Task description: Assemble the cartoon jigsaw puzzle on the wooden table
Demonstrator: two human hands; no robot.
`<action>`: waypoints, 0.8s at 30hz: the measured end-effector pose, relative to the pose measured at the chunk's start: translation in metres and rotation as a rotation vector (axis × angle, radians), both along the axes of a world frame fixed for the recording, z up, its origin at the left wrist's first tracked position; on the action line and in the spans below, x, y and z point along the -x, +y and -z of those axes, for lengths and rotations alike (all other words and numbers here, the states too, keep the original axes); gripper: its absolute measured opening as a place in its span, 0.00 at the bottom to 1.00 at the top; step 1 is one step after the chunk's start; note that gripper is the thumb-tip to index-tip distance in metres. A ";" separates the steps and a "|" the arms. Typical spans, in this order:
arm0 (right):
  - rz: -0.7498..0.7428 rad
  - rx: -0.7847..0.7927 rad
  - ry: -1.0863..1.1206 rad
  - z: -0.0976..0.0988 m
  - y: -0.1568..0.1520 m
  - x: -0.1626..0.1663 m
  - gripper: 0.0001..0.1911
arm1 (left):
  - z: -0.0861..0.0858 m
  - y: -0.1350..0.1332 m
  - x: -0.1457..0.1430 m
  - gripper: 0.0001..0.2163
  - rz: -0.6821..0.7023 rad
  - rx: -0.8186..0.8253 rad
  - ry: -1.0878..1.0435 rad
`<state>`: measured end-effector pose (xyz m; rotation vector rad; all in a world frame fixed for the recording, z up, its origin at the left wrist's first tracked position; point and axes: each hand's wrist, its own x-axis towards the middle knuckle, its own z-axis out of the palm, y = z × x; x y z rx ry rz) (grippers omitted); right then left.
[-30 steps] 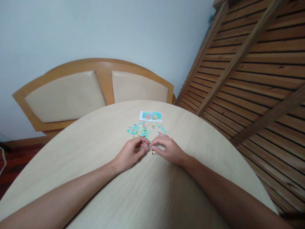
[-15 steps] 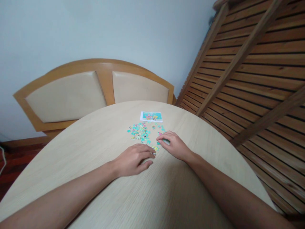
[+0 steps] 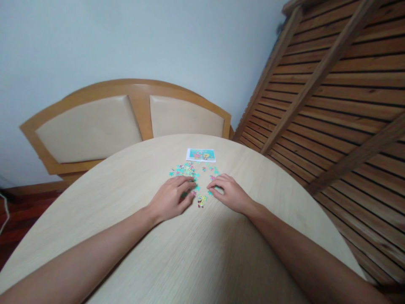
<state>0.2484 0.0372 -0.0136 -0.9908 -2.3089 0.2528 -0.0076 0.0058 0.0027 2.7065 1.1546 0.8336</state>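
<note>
My left hand (image 3: 173, 196) is over the near left edge of a heap of loose jigsaw pieces (image 3: 187, 169). Its fingers are bent and apart from the thumb, with teal pieces showing between them. My right hand (image 3: 230, 192) rests on the table to the right, thumb and index fingertips drawn close in a pinch; anything between them is too small to make out. Between the hands, nearer to me, lies a small joined section of yellow pieces (image 3: 200, 201) showing a cartoon face. Several teal and pink pieces lie by the right fingertips.
A picture card (image 3: 201, 155) with pink and yellow cartoon figures lies beyond the pieces. All this is on a round pale wooden table (image 3: 133, 253). A padded wooden headboard (image 3: 139, 109) stands behind it, and a slatted wooden panel (image 3: 335, 97) leans at the right.
My left hand has moved from the joined yellow section up and left to the loose pieces, uncovering that section. My right hand has hardly moved.
</note>
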 end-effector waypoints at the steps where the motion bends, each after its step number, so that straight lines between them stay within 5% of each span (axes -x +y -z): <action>1: -0.002 -0.001 0.001 0.000 0.000 0.000 0.04 | 0.002 0.003 0.002 0.18 -0.028 0.009 0.015; 5: -0.008 -0.002 -0.010 -0.001 -0.001 0.001 0.05 | 0.008 0.010 0.005 0.24 -0.053 0.090 0.100; 16: -0.017 0.019 -0.008 -0.002 -0.002 0.002 0.05 | 0.004 0.011 0.004 0.15 -0.223 0.039 0.107; 24: -0.017 0.030 -0.013 -0.001 -0.002 0.003 0.05 | 0.011 0.015 0.006 0.21 -0.196 0.042 0.203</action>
